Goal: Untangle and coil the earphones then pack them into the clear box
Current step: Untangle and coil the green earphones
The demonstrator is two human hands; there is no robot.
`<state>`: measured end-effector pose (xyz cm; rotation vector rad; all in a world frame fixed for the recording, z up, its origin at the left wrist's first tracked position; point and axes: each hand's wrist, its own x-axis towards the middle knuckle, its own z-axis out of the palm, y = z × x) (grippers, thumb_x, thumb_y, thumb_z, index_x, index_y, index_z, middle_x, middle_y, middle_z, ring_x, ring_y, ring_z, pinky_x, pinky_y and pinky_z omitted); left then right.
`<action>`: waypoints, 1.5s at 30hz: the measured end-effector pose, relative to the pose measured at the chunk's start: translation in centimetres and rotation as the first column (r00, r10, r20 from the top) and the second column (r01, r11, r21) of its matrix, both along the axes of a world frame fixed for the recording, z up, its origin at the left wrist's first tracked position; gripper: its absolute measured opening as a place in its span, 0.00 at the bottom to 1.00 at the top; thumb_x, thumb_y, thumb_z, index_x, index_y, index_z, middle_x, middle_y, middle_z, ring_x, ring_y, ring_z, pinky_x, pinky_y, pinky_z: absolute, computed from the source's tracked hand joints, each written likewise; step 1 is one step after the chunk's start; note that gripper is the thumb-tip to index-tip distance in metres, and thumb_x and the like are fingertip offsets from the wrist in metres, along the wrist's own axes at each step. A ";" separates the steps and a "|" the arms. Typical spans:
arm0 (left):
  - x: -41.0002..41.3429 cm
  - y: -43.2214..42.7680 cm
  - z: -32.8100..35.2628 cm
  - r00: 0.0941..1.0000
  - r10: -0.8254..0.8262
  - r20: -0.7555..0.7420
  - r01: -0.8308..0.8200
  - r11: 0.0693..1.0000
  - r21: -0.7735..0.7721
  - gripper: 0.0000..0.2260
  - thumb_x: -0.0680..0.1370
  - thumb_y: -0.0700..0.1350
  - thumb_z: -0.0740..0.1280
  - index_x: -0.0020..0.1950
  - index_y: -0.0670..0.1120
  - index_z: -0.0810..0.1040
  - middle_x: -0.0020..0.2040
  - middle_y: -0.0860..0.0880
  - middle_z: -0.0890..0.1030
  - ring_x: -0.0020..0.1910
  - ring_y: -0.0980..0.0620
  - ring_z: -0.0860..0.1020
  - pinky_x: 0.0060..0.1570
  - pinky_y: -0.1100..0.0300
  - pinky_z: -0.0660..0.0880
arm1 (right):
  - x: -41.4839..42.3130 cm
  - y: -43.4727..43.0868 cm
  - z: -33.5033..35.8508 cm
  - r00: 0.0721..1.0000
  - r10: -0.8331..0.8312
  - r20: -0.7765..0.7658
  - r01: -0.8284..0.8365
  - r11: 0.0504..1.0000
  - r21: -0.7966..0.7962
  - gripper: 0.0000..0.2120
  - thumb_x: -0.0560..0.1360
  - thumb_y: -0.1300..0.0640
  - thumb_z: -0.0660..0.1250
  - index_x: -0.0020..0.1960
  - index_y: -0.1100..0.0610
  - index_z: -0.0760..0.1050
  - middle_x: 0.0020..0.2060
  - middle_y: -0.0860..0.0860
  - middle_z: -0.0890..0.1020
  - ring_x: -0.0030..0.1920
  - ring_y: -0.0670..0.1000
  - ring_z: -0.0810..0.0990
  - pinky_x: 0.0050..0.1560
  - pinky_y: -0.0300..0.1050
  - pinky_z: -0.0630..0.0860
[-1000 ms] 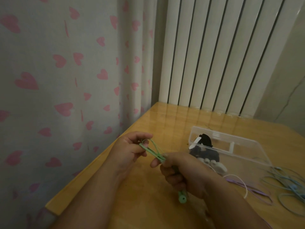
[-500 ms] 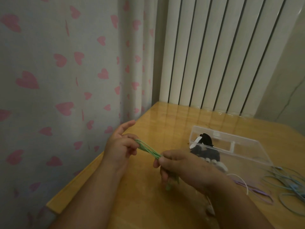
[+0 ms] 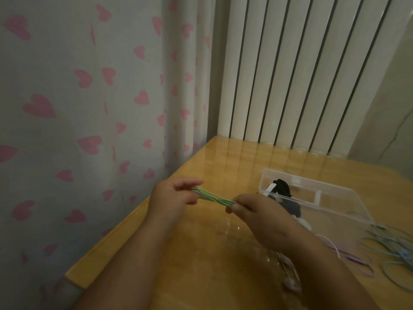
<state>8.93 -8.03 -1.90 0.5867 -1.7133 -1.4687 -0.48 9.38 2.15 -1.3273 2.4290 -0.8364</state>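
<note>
A bundle of green earphone cable (image 3: 213,197) is stretched between both hands above the wooden table. My left hand (image 3: 172,198) pinches the bundle's left end between thumb and fingers. My right hand (image 3: 257,217) grips the right end, with the rest of the cable hidden inside the fist. The clear box (image 3: 317,195) lies open just right of my right hand, holding black and white earphones (image 3: 282,189).
Purple earphones (image 3: 355,262) and blue earphones (image 3: 393,245) lie loose on the table (image 3: 223,157) at the right. A pale earbud (image 3: 290,283) lies under my right forearm. A heart-patterned curtain hangs along the table's left edge, and a ribbed radiator stands behind.
The green cable has been pulled into a tight straight bundle. My left index finger has folded back onto it. The dangling green earbud is no longer seen below my right hand.
</note>
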 end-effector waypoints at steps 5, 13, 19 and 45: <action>-0.4 0.0 -1.0 0.972 -0.082 0.221 0.125 0.975 -0.186 0.10 0.74 0.36 0.69 0.38 0.50 0.82 0.33 0.47 0.80 0.34 0.50 0.78 0.46 0.49 0.78 | -0.8 0.3 -0.2 0.995 -0.092 0.030 0.093 0.995 -0.031 0.13 0.82 0.50 0.57 0.52 0.51 0.80 0.31 0.45 0.72 0.30 0.43 0.69 0.32 0.38 0.64; -0.3 0.4 0.0 0.909 -0.397 -0.130 0.416 0.833 0.366 0.08 0.77 0.32 0.59 0.42 0.39 0.76 0.37 0.43 0.78 0.38 0.51 0.77 0.37 0.58 0.74 | -0.6 0.0 -0.1 0.983 -0.096 0.155 0.115 0.986 -0.119 0.13 0.81 0.51 0.58 0.47 0.50 0.81 0.32 0.50 0.72 0.31 0.47 0.69 0.34 0.43 0.66; -0.6 0.4 0.0 0.904 -0.381 -0.193 0.427 0.813 0.396 0.10 0.78 0.38 0.54 0.45 0.42 0.75 0.43 0.44 0.79 0.44 0.50 0.77 0.41 0.55 0.72 | -0.4 -0.1 0.0 0.978 -0.061 0.200 0.090 0.986 -0.140 0.13 0.81 0.51 0.60 0.48 0.53 0.82 0.29 0.46 0.74 0.29 0.45 0.70 0.33 0.41 0.68; -0.5 0.5 0.6 0.930 -0.181 -0.320 0.340 0.753 0.563 0.09 0.74 0.29 0.58 0.48 0.40 0.73 0.45 0.37 0.80 0.39 0.41 0.82 0.35 0.55 0.80 | -0.1 -0.1 0.2 0.795 -0.040 0.605 0.255 0.928 -0.273 0.16 0.82 0.53 0.57 0.44 0.61 0.77 0.25 0.47 0.65 0.23 0.45 0.61 0.24 0.39 0.58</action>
